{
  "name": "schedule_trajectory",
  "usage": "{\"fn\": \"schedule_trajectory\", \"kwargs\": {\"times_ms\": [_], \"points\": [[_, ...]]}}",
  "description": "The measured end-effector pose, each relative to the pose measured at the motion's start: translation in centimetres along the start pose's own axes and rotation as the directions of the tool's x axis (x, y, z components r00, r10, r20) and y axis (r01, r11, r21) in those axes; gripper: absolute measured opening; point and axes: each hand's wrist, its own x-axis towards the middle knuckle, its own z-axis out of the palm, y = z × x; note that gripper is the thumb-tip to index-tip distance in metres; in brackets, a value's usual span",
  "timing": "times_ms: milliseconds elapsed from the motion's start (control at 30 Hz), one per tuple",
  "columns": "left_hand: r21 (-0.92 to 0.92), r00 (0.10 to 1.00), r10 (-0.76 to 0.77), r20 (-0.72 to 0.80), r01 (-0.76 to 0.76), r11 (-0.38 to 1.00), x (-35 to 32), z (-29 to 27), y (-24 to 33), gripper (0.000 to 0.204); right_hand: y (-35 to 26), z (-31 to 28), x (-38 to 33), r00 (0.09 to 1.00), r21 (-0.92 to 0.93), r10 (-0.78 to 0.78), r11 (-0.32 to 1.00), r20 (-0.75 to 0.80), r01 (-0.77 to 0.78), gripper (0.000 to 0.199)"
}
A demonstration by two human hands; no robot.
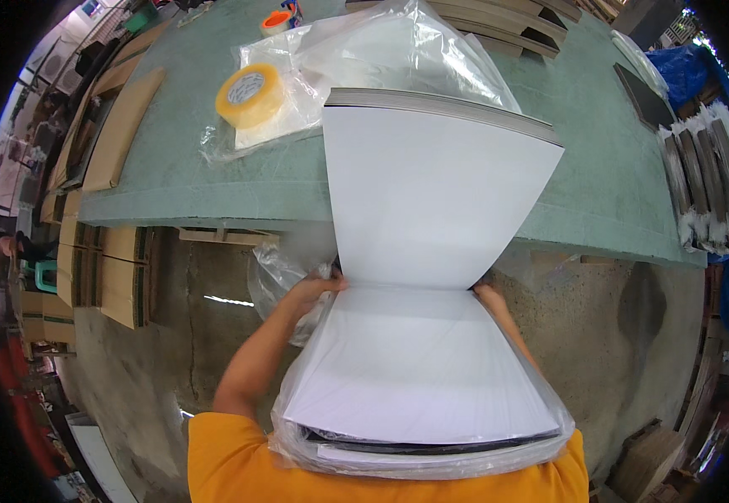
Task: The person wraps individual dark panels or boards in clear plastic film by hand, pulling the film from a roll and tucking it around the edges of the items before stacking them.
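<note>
Both hands [312, 291] extend forward, held well apart.

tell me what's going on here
A person in an orange top has the left hand and right hand at opposite sides of a white stack, by the mouth of a clear bag. The stack's near part sits inside the bag; its far part is bare. A yellowish tape roll and loose plastic lie on the green table.

One left hand [316, 289], one right hand [489, 297], that makes two, and here's one thick white stack [442, 189]! Now one green table [213, 191], plus one yellow tape roll [251, 96] and one smaller orange-topped roll [277, 22]: two rolls there!
</note>
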Motion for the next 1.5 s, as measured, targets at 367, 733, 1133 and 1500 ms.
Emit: {"fn": "schedule_trajectory", "kwargs": {"times_ms": [367,733,1133,1500], "points": [[0.674,0.860,0.353,0.368,-0.508,0.535,-15.2,8.7,17.1,0.028,-31.2,0.6,-18.2,0.241,0.257,-0.375,0.875,0.895,0.410,0.040],[0.754,0.789,0.511,0.341,-0.554,0.352,0.3,8.4,3.6,0.016,-20.4,6.6,-8.7,0.575,-0.638,0.324,0.580,0.751,0.506,0.074],[0.407,0.646,0.763,0.024,-0.703,0.582,-9.1,9.8,24.3,0.029,-32.3,6.7,-11.0,0.368,0.219,-0.334,0.922,0.868,0.320,0.030],[0.254,0.783,0.603,-0.153,-0.559,0.790,-6.5,9.6,19.8,0.006,-32.6,4.7,-13.3,0.439,0.177,-0.334,0.916,0.834,0.361,0.050]]}}
